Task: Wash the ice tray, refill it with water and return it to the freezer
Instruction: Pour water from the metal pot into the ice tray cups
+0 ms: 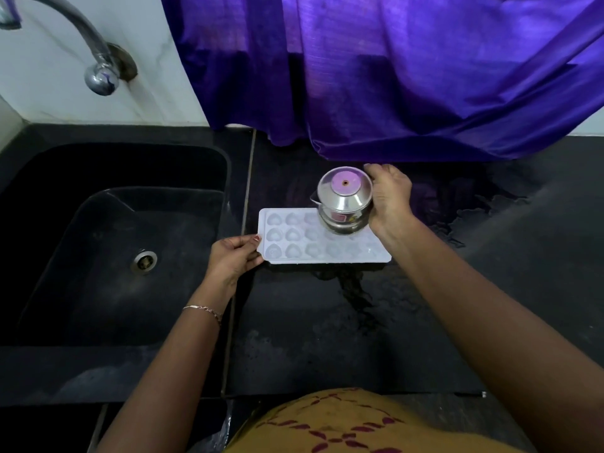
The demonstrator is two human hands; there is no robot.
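The left hand (233,258) pinches the near left corner of the ice tray (322,246), thumb on top of the rim and the other fingers curled under it, out of sight. The right hand (389,199) is wrapped around a small steel pot (344,199), fingers closed on its far side and mostly hidden by the vessel. The pot is tipped over the tray's far right part so that its base faces up toward the viewer; its mouth is turned away, and I cannot tell whether water is leaving it.

The white tray lies flat on the black counter (327,338), just right of the sink (114,243). Its heart-shaped cells are clear on the left side; toward the right they blur, and the pot covers several of them, so the fill level is hard to judge.

A wet patch (354,289) spreads on the counter in front of the tray. A thin bracelet (204,310) circles the left wrist. The tap (98,67) is cut off at the top left edge, and a purple cloth (392,76) hangs over the counter's back, hiding the wall behind it.
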